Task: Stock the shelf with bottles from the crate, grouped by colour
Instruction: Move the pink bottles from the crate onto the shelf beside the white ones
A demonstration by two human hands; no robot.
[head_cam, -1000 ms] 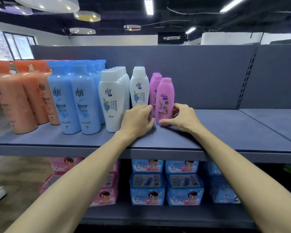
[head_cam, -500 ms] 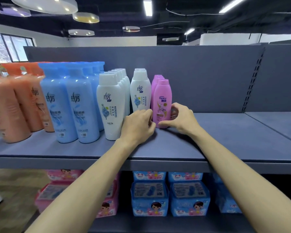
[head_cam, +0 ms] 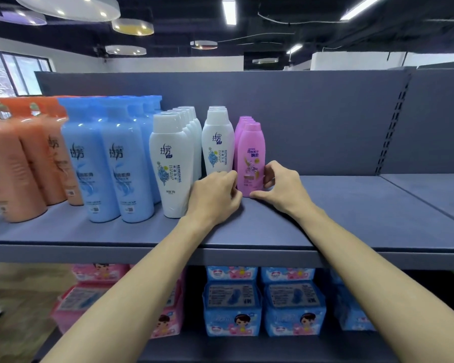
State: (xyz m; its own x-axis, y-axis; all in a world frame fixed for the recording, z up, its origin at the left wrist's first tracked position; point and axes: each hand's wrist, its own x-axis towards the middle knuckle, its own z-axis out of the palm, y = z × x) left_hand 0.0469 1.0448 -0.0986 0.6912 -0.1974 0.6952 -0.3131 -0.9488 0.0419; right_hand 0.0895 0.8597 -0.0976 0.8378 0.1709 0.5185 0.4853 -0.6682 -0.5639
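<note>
The front pink bottle point(head_cam: 250, 158) stands upright on the grey shelf point(head_cam: 351, 218), at the head of a short row of pink bottles. My right hand point(head_cam: 281, 186) curls round its right side, thumb on the shelf at its base. My left hand point(head_cam: 215, 196) rests with curled fingers against its lower left side, between it and the white bottles point(head_cam: 218, 142). To the left stand another row of white bottles point(head_cam: 171, 163), blue bottles point(head_cam: 108, 163) and orange bottles point(head_cam: 16, 163), grouped by colour. The crate is out of view.
The shelf's right half is bare up to the back panel point(head_cam: 325, 121), with a slotted upright point(head_cam: 393, 127) at the joint to the neighbouring bay. On the lower shelf sit pink packs point(head_cam: 89, 302) and blue packs point(head_cam: 262, 305).
The front pink bottle has slid back and left into line with the pink row, both hands staying beside it. The view has shifted closer and lower.
</note>
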